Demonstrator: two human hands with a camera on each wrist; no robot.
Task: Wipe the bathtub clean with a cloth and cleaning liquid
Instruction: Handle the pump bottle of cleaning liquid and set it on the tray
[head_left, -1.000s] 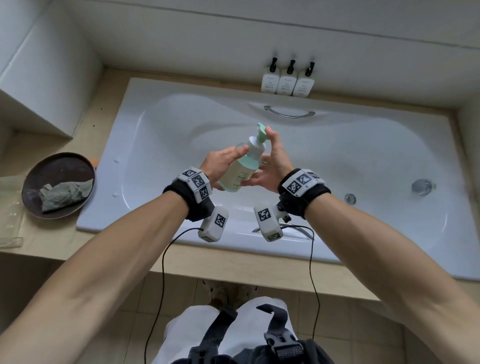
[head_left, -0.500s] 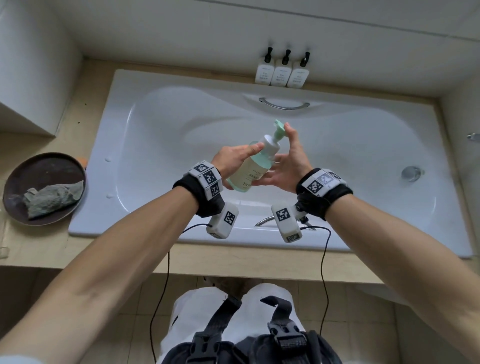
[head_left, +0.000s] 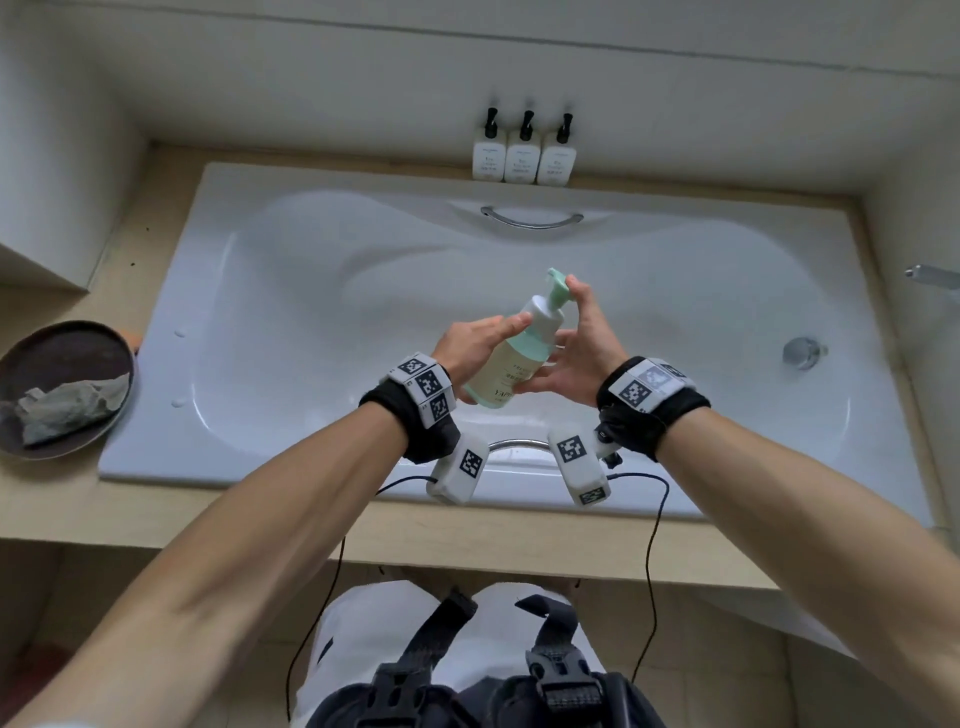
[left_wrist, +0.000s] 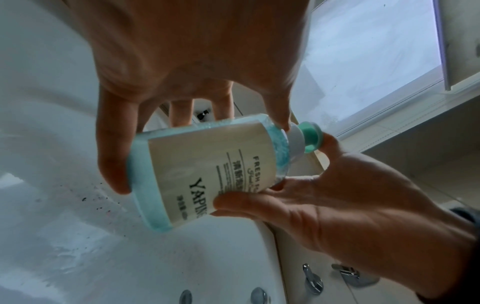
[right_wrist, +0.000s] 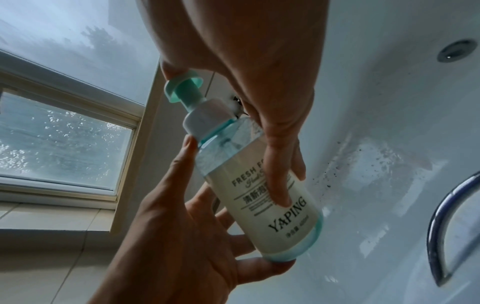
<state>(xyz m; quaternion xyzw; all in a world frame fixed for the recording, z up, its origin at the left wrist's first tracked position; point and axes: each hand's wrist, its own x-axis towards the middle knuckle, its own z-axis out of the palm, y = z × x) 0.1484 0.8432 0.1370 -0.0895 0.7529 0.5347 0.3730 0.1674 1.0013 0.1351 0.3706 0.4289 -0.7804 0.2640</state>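
Over the last second the pump bottle (head_left: 519, 348) drifts to the right in the head view, carried along between both hands, and ends above the middle of the bathtub (head_left: 675, 322) rather than left of its centre. The right hand (head_left: 576, 353) shifts its grip: its forefinger, earlier laid alongside the green pump head (head_left: 558, 283), now sits against the top of it, with the thumb across the label. The left hand (head_left: 475, 345) keeps cradling the bottle's body, its forefinger now reaching up to the white collar. The dark plate (head_left: 67, 358) with the grey cloth (head_left: 67, 405) slides toward the left edge of the head view, and a metal tap (head_left: 932, 275) comes into sight at the far right.
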